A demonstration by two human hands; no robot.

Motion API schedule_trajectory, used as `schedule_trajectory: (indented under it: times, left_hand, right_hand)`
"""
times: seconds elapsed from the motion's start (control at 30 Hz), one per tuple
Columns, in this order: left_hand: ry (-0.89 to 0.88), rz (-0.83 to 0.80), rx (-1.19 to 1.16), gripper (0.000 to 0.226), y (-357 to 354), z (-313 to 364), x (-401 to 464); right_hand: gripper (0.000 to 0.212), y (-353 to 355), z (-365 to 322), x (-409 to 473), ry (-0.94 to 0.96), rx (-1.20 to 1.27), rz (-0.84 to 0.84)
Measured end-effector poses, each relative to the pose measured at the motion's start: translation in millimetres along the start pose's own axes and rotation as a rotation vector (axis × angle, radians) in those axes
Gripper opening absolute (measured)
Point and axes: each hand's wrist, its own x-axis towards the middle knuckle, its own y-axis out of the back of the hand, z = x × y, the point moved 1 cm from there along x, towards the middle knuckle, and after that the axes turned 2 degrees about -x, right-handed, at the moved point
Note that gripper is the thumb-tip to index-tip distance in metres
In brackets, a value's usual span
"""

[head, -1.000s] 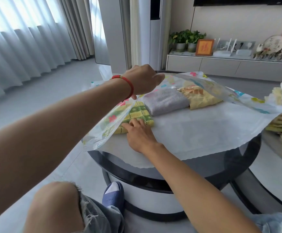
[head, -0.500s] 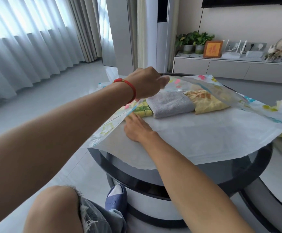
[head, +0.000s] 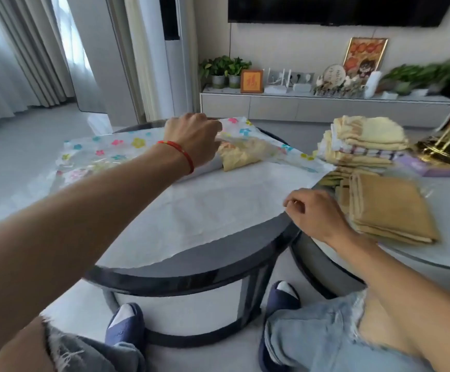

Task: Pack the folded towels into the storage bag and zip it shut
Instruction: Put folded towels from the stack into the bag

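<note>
The clear plastic storage bag printed with small coloured flowers point(head: 111, 151) lies flat on a round dark-rimmed table point(head: 191, 275), over a white crinkled sheet point(head: 205, 210) that covers most of the tabletop and reaches its near edge. The bag's long axis runs left to right across the far half of the table, and its raised edge faces near. A pale yellow folded towel point(head: 245, 157) sits inside it at the right end; anything further left is hidden behind the forearm.

To the right, a second round table with a light top point(head: 419, 261) stands just beside the first, carrying a flat tan folded towel point(head: 395, 210) near the front and a stack of cream and checked folded towels point(head: 363, 146) further back. The far wall has a low grey cabinet point(head: 299, 106) with potted green plants point(head: 224, 68) and a framed picture point(head: 251, 81) (the right of the frame is motion-blurred). Pale curtains point(head: 17, 63) hang at the far left over a grey floor.

The left hand point(head: 191, 135), a red cord bracelet point(head: 178, 151) at its wrist, is closed in a pinch on the bag's upper layer at the far middle, lifting it. The right hand point(head: 315, 213) hangs loosely curled, holding nothing, above the near right edge of the white sheet, beside the tan towel.
</note>
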Motion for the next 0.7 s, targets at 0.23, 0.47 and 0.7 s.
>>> schedule_trajectory:
  times: [0.23,0.47,0.7]
  left_hand:
    - [-0.121,-0.018,0.044,0.029,-24,68,25]
    - [-0.102,0.048,-0.031,0.029,-28,69,44]
    - [0.001,0.015,-0.15,0.031,-21,62,58]
  right_hand:
    - [0.023,70,149,-13,-0.642,-0.166,0.135]
    - [0.07,74,213,-4,-1.059,-0.15,-0.038]
    - [0.083,97,232,3,-1.204,0.234,-0.071]
